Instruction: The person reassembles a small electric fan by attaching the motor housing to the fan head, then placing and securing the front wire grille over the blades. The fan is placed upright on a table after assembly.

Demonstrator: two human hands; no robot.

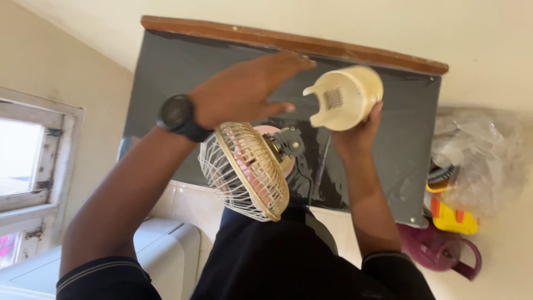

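Observation:
My right hand (355, 136) grips a cream plastic motor cover (347, 97) with a slotted vent, held up above the dark grey table top (183, 78). My left hand (244, 89), with a black watch on the wrist, is flat with its fingers stretched out and holds nothing. It hovers just above a small table fan (247, 172). The fan has a cream wire cage and pink blades, and lies tilted between my arms. Its bare motor (286, 141) sticks out behind the cage. A thin screwdriver (322, 161) lies on the table beside the motor.
A brown wooden strip (294, 41) edges the far side of the table. To the right are a crumpled clear plastic bag (477, 155), a yellow item (455, 219) and a purple jug (438, 247). A white appliance (166, 239) and a window (22, 161) are at the left.

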